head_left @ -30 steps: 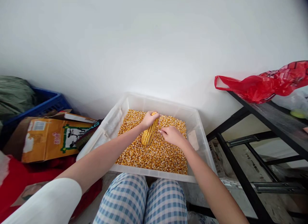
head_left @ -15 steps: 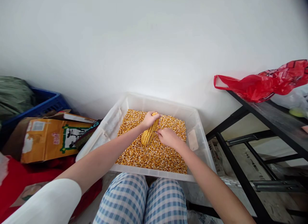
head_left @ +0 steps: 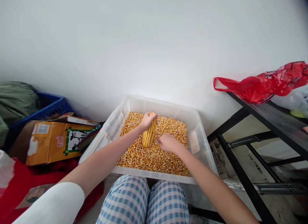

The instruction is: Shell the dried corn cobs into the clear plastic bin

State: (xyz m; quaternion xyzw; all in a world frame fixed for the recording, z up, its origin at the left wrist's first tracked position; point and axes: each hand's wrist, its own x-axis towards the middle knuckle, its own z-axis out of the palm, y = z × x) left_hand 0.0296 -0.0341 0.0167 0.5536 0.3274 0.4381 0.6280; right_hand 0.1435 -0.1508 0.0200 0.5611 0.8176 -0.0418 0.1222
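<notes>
Clamping a cob [head_left: 149, 134] in left hand [head_left: 147, 120], with grip unclear in right hand [head_left: 168, 142], over a tub [head_left: 161, 107] of kernels [head_left: 154, 159] between left-side carton [head_left: 56, 142], right-side table [head_left: 276, 116] and far wall [head_left: 154, 47].

White wall [head_left: 154, 41] backdrop, storage left, black metal-framed table [head_left: 276, 118] right.
Wall plain, fills upper half; light soft, brightest low centre. Table has dark top, red plastic bag [head_left: 260, 88] on it. Left: blue plastic crate [head_left: 54, 105] by wall, orange cardboard box [head_left: 53, 142] in front. Grey floor [head_left: 108, 183] strip, lower left of centre.
</notes>
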